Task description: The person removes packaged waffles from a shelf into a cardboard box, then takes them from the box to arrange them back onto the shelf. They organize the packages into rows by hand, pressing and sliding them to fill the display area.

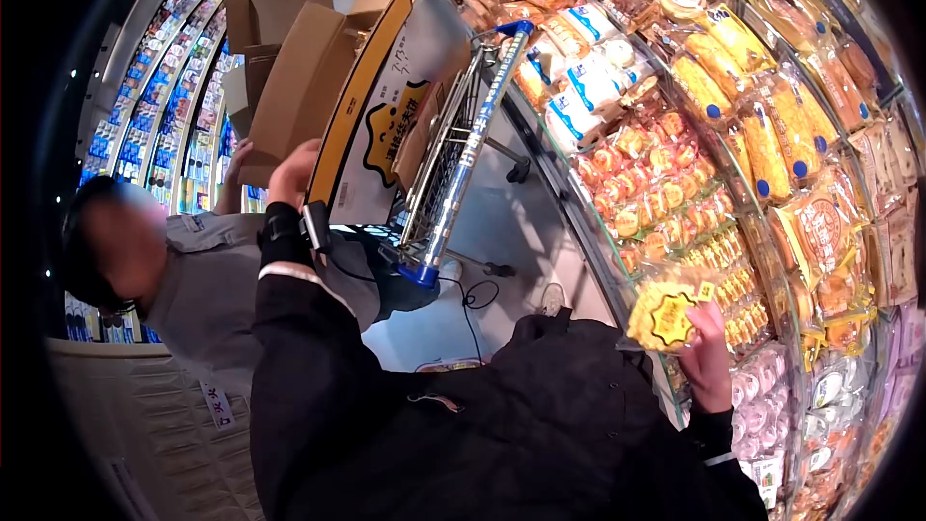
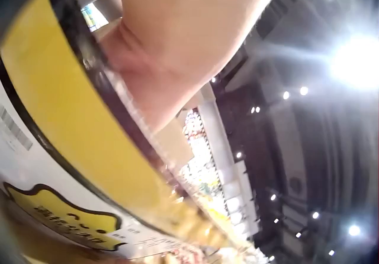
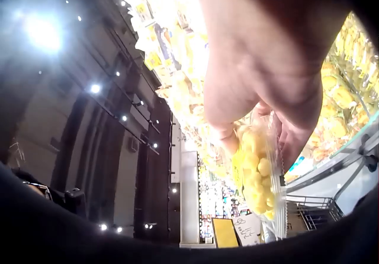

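Note:
In the head view my right hand [image 1: 709,357] holds a clear packet of yellow snacks [image 1: 666,311] with a yellow star-shaped label. The right wrist view shows the packet [image 3: 257,175] edge-on, gripped between thumb and fingers, with round yellow pieces inside. My left hand [image 1: 294,174] is at the near rim of an open cardboard box [image 1: 371,125] with a yellow band and a cartoon label. In the left wrist view that hand [image 2: 172,51] passes over the box's rim [image 2: 118,92], and its fingers are hidden behind the wall.
A shopping cart [image 1: 473,145] with a blue handle stands beside the box. At left another person [image 1: 212,260] has a hand by the box flaps. Sloping shelves [image 1: 675,174] of packaged bread and snacks fill the right side. A black cable [image 1: 473,299] lies on the floor.

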Action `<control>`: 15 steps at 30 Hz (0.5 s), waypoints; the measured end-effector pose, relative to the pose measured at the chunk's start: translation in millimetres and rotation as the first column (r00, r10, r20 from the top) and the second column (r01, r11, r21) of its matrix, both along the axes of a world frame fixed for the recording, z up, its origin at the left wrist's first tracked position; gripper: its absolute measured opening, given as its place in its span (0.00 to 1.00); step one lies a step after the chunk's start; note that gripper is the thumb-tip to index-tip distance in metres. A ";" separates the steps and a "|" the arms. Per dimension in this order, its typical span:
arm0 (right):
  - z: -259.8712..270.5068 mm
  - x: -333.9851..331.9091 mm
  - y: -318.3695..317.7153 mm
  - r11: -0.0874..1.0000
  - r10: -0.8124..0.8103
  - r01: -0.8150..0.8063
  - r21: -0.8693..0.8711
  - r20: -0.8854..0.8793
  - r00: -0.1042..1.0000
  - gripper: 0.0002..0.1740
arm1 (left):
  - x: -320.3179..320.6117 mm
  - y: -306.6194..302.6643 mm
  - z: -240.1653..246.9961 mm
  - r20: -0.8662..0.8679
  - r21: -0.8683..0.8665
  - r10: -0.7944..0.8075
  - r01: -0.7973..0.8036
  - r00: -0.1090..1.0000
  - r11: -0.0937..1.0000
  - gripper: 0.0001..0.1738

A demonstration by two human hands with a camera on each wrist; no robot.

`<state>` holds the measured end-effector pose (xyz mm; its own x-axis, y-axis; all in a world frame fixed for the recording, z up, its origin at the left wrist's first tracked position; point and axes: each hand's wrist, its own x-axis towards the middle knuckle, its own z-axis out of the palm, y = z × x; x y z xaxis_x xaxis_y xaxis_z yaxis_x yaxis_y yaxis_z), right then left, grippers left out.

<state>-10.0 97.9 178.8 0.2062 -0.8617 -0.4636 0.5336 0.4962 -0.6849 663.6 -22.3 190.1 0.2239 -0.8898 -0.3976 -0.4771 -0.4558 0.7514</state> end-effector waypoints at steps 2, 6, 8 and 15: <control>-1.2 -1.6 4.6 1.000 -0.003 0.003 -0.012 0.012 1.000 0.17 | -29.1 -0.8 19.3 0.489 0.262 -0.476 0.397 0.731 0.879 0.22; -52.0 -19.6 19.4 0.978 -0.190 0.197 0.064 -0.103 0.976 0.17 | -74.5 -35.8 14.0 0.391 0.531 -0.318 0.070 0.864 0.844 0.20; -57.6 -9.9 25.5 0.969 -0.238 0.220 -0.113 -0.194 0.952 0.18 | -55.2 -48.5 -1.4 0.230 0.603 -0.309 0.114 0.923 0.790 0.20; -56.6 9.5 9.2 0.981 -0.177 0.183 0.066 -0.093 0.980 0.28 | -9.9 -97.1 -91.4 0.807 -0.486 0.228 0.394 0.544 0.780 0.14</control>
